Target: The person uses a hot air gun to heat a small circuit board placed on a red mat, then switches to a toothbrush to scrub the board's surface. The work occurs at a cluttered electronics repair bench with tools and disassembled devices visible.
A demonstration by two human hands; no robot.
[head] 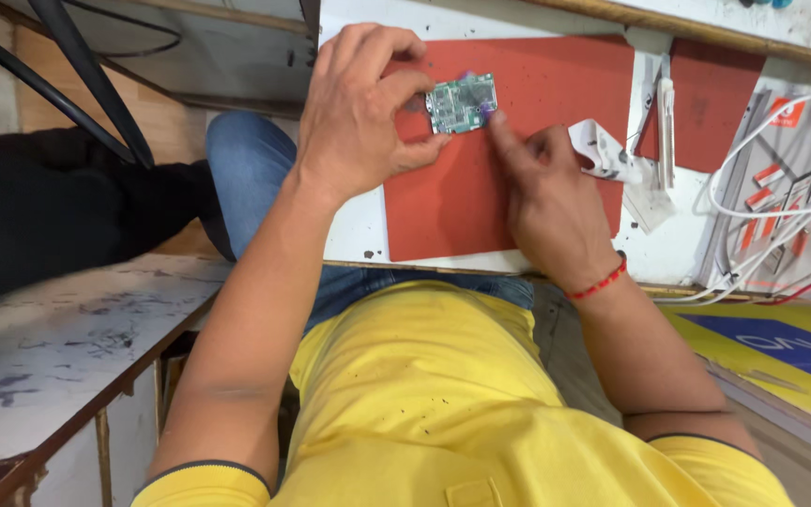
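Observation:
A small green circuit board (pixel 462 102) is held just above a red mat (pixel 509 188) on the white workbench. My left hand (pixel 359 113) pinches the board's left edge between thumb and fingers. My right hand (pixel 546 192) rests on the mat, its index finger touching the board's right lower corner. A red thread band circles my right wrist. Whether the right hand also holds a tool is not visible.
A second red mat (pixel 706 99) lies to the right, with a white pen-like tool (pixel 666 127) and crumpled white paper (pixel 607 150) between. White cables (pixel 772 211) coil at the right over printed cards. A worn white bench (pixel 58 338) stands at the left.

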